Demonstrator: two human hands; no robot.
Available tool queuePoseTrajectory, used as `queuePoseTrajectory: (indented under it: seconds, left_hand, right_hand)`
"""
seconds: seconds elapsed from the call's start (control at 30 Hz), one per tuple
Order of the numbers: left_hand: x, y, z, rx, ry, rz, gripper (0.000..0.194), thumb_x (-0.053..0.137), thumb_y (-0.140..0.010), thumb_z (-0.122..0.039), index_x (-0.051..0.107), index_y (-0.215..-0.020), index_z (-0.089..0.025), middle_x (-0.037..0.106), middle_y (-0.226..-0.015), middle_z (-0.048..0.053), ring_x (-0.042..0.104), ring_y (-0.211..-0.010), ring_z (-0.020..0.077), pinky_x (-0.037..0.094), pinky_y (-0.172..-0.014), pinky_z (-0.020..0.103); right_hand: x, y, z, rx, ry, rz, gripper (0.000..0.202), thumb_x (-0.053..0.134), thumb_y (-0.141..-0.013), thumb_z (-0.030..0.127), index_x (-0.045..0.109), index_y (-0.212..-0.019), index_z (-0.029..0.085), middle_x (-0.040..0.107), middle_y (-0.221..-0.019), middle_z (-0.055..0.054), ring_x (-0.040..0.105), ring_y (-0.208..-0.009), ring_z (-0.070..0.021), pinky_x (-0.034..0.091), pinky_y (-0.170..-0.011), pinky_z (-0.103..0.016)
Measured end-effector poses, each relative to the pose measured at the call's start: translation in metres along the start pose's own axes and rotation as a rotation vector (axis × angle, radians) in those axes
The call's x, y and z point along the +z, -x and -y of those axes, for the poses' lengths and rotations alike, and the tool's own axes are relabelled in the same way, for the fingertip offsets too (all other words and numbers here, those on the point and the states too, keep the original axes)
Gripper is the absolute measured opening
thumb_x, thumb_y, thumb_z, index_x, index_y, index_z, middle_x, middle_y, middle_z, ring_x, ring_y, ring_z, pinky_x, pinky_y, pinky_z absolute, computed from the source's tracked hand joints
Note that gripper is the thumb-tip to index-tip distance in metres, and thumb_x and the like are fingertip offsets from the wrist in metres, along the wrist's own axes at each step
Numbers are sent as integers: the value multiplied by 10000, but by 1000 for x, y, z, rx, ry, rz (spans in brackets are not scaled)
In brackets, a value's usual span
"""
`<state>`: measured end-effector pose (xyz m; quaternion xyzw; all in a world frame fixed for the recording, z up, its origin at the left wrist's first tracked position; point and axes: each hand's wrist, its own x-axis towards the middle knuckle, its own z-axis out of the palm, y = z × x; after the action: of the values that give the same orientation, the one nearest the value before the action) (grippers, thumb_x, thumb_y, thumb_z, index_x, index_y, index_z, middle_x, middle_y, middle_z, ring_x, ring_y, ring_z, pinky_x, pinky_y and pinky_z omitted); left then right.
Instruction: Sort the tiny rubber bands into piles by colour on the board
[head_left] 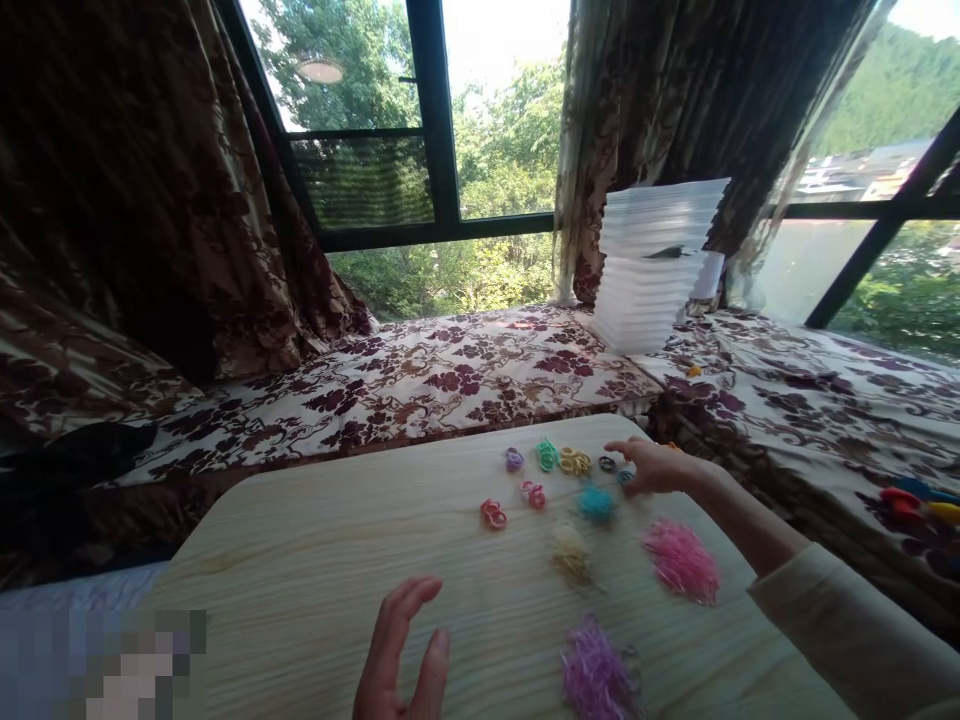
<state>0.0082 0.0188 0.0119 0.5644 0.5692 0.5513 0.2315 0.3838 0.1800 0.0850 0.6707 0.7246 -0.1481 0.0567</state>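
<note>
The right hand (656, 466) reaches out to the far right part of the tabletop (322, 560), its thumb and forefinger spread around a small blue ring (625, 478); whether they grip it, I cannot tell. The left hand (397, 660) hangs over the near edge with fingers parted and nothing visible in them. Just beside the right fingertips is a dark ring (606, 463), and leftward from it run yellow rings (574, 461), green rings (547, 455) and purple rings (514, 459). Nearer lie pink rings (533, 494) and red rings (493, 514). Such light pieces probably scatter easily, so a fingertip touch with the palm kept high seems best, well clear of the teal pile (596, 503) close below (its strands look blurred, and may cling). The free hand could steady a cluster. Closer in sit a pale pile (571, 556), a pink pile (681, 562) and a purple pile (600, 668). Beyond the tabletop, a stack of white sheets (652, 275) stands on a floral cover (450, 378) beneath the windows (442, 120).
</note>
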Motion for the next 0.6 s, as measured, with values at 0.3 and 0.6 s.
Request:
queuePoseTrajectory:
  seconds: [0.3, 0.6]
  left_hand:
    - [-2, 0, -3, -29, 9, 23, 294, 539, -884, -373, 651, -1132, -260, 641, -1218, 37, 549, -1235, 245, 420, -1088, 404]
    - [2, -1, -7, -34, 19, 20, 291, 539, -874, -373, 653, -1123, -277, 645, -1209, 34, 557, -1220, 253, 433, -1071, 417]
  right_hand:
    - [4, 9, 7, 91, 114, 56, 284, 576, -932, 385, 630, -1114, 174, 643, -1137, -61, 629, -969, -189, 537, -842, -396]
    - [-2, 6, 18, 147, 149, -52, 332, 558, -940, 404, 599, -1185, 184, 615, -1209, -83, 614, -1025, -201, 522, -880, -430]
